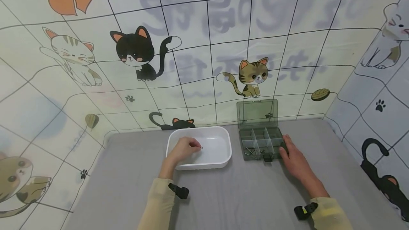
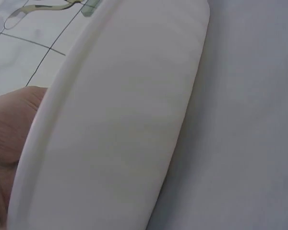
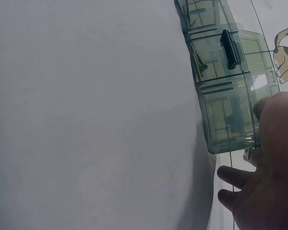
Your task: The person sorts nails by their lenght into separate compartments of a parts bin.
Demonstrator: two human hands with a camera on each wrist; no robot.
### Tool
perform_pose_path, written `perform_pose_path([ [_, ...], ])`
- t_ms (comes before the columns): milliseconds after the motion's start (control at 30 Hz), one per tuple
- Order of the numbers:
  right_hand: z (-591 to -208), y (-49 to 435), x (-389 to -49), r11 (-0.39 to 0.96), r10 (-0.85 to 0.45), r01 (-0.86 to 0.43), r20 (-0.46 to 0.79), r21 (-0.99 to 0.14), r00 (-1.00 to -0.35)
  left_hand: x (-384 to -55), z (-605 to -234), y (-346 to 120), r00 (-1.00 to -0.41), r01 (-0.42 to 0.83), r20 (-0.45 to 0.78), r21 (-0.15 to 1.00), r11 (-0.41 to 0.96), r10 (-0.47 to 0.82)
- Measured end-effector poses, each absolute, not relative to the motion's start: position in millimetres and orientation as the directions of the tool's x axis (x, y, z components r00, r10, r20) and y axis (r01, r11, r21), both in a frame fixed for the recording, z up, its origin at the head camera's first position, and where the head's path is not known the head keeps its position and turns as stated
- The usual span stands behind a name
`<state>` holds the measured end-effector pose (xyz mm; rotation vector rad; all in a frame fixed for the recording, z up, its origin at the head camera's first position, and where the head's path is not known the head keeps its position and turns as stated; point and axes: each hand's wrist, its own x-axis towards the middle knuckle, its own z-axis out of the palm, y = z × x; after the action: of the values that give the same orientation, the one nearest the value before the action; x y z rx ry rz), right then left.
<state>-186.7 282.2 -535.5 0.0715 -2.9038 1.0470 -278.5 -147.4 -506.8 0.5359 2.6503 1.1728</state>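
Note:
My left hand is over the white tray, thumb and fingertips pinching a small screw of which only the tip shows. In the left wrist view the tray's outer wall hides most of that hand. To the right stands a green see-through compartment box with its lid raised against the backdrop. Several screws lie in its near-left compartments; one threaded screw shows through the front wall. My right hand grips the box's right side, thumb at the front corner.
A grey cloth covers the table. Behind it and at both sides hangs a white backdrop with grid lines and printed cats. The box's dark latch faces the near side. A strap with a black camera sits on each wrist.

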Motion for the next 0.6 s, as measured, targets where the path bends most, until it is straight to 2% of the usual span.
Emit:
perform_pose_path([
  [233,-536.0,283.1,-186.9,0.761,-0.030,-0.062,0.060,-0.646,-0.998,-278.2,-502.9,-135.8,-0.926,0.275,0.064,0.791,0.546,0.373],
  [600,-537.0,284.0,-186.3,0.752,-0.029,-0.078,0.086,-0.654,-0.996,-272.9,-494.7,-103.5,-0.919,0.344,0.175,0.797,0.497,0.354],
])
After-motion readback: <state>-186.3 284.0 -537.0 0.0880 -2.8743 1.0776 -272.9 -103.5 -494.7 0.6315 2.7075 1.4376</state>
